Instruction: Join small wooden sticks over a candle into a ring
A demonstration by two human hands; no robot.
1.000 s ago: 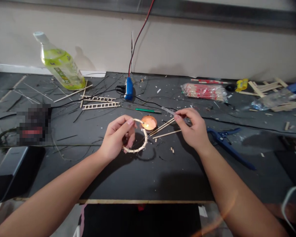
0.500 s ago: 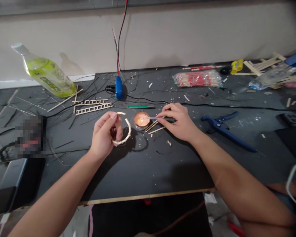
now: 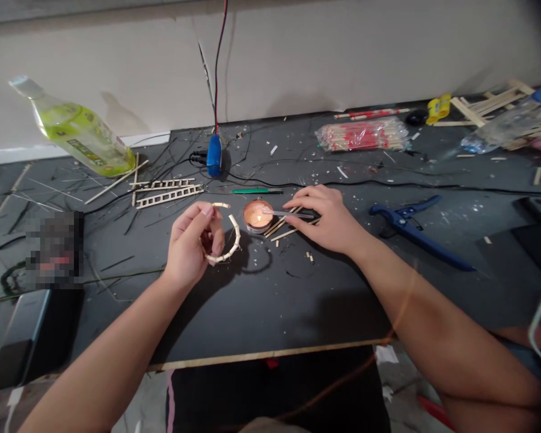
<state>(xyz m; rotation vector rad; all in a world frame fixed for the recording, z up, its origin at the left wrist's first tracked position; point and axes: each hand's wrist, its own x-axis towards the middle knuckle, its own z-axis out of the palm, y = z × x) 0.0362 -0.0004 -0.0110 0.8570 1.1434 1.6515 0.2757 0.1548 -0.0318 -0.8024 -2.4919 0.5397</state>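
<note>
My left hand [image 3: 192,237] is closed on a curved ring of small pale wooden segments [image 3: 235,240], pinched at its upper left. A gap shows between the ring's two ends, and the fingers hide part of it. To the right stands a small round tin candle [image 3: 258,221] with a lit flame. A thin, flat metal tool with a dark rear part [image 3: 282,213] lies with its tip over the candle's rim. Above that tool is my right hand [image 3: 327,216], thumb and fingers apart. Beneath the hand lie several thin wooden sticks [image 3: 279,225].
Blue cutters [image 3: 415,231] lie right of my right hand. Behind are a green tool [image 3: 256,191], ladder-like stick frames [image 3: 169,196], a blue cable connector [image 3: 214,156] and a bagged stick bundle [image 3: 363,135]. A bottle [image 3: 81,135] stands at left; a black cable [image 3: 379,184] crosses the table.
My right hand's thumb and fingers have spread off the metal tool, which now rests against the candle. My left hand keeps the ring in nearly the same place. The view has shifted slightly.
</note>
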